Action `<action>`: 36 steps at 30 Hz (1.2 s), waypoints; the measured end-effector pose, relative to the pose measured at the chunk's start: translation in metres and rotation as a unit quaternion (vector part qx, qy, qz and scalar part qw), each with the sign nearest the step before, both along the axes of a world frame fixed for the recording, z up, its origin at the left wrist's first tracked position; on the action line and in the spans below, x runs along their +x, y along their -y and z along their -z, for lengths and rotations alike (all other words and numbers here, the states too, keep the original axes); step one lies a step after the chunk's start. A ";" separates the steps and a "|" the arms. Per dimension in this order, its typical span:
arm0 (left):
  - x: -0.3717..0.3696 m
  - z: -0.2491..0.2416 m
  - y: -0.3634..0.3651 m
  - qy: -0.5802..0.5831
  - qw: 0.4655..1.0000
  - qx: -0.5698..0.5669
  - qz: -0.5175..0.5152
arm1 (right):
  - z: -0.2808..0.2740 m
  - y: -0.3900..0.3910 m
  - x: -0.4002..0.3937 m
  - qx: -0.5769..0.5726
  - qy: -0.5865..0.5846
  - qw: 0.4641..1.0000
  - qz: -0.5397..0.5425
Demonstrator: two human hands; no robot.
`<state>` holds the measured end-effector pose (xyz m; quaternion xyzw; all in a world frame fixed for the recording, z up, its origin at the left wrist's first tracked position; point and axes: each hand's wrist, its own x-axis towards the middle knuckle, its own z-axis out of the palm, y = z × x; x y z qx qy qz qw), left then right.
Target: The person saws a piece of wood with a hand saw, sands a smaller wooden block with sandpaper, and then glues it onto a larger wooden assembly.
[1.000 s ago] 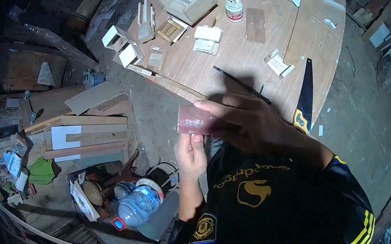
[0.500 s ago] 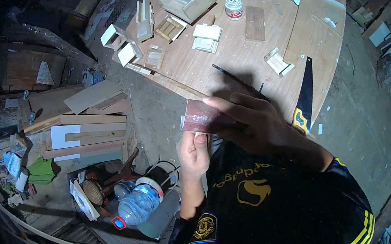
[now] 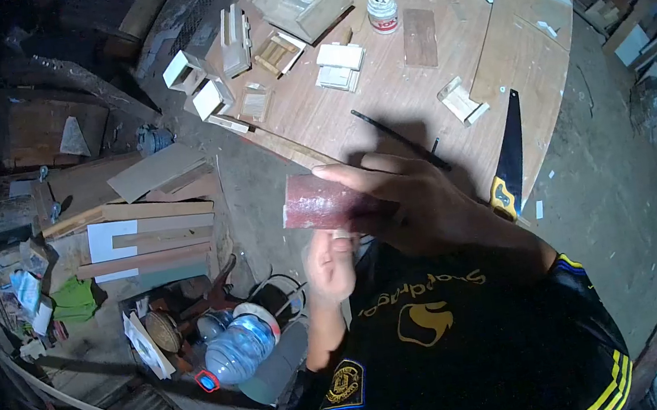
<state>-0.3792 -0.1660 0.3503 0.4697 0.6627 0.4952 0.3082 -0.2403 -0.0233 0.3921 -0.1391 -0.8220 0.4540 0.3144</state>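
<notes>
A dark red sheet point(image 3: 316, 202), which looks like sandpaper, is in my right hand point(image 3: 412, 195). The thumb or index finger of that hand lies along its upper edge, and the other fingers are in shadow. Just below the sheet, my left hand point(image 3: 330, 268) is closed in a pinch. What it grips is mostly hidden under the sheet; only a small pale edge shows by the fingertips. Both hands are in front of the black shirt, near the table's edge.
On the wooden table point(image 3: 379, 78) stand a glue jar point(image 3: 382, 14), small wooden box pieces point(image 3: 340, 66), a flat brown board point(image 3: 420, 37) and a handsaw point(image 3: 510, 152) at the right edge. Boards point(image 3: 153, 233) and a big water bottle point(image 3: 239, 346) are to the left.
The red sheet and my right hand have shifted left across my left hand. A pale edge seen left of the sheet before is now covered.
</notes>
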 end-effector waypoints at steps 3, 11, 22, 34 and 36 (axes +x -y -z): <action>-0.011 0.005 0.004 0.184 0.978 0.096 -0.033 | -0.003 -0.007 0.010 0.008 -0.013 1.000 0.012; -0.010 0.003 0.003 0.178 0.977 0.110 -0.044 | -0.012 0.002 0.006 -0.088 -0.077 0.993 0.024; -0.024 0.004 0.007 0.096 0.992 0.082 0.003 | -0.003 0.005 -0.006 0.004 -0.008 1.000 -0.012; -0.007 0.010 -0.001 -0.175 0.982 0.058 0.037 | 0.005 0.012 -0.009 -0.001 -0.036 0.999 0.021; -0.005 0.010 -0.003 -0.133 0.990 0.045 0.020 | 0.003 0.008 -0.008 -0.010 -0.041 0.999 0.027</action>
